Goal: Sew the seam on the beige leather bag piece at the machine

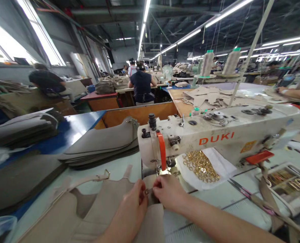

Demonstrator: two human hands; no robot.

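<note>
Just in front of the needle area of a white sewing machine (215, 135), my two hands work close together over beige fabric (153, 219). My left hand (132, 206) is closed, thumb and fingers pinched at a narrow beige strap with a small metal ring (147, 191). My right hand (170, 192) is closed too, its fingertips pinching the other end of that strap. The fingertips partly hide the strap. A larger sewn beige piece (101, 202) lies under and left of my left hand, with a metal buckle (107, 173) on its strap.
Gold metal rings (202, 165) lie on white paper behind my right hand. Scissors (251, 195) and a tray of metal fittings (291, 189) are at the right. Stacked grey-brown panels (101, 141) stand at the left. Another person (141, 84) sits ahead.
</note>
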